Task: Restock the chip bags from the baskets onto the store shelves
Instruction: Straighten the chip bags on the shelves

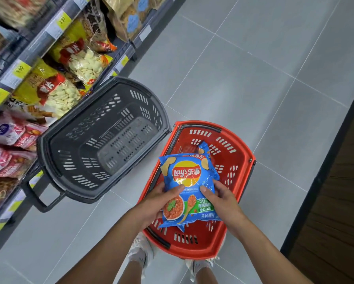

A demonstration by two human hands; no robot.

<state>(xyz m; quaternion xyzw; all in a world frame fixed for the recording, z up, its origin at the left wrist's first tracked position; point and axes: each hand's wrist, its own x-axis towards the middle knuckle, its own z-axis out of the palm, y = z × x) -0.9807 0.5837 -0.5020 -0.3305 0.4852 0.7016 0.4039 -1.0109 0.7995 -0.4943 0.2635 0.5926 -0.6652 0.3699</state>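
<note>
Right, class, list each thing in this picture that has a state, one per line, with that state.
red basket: upright on the floor.
grey basket: upright on the floor, no bags inside.
blue chip bag: sealed, held above the red basket.
second blue bag: mostly hidden behind the first.
left hand: grips the bag's left side.
right hand: grips the bag's right side.
shelves: stocked with snack bags.

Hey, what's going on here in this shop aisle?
A person stands over a red basket on the floor, gripping a blue Lay's chip bag with the left hand and the right hand, a second blue bag behind it. A grey basket sits beside the snack shelves.
</note>
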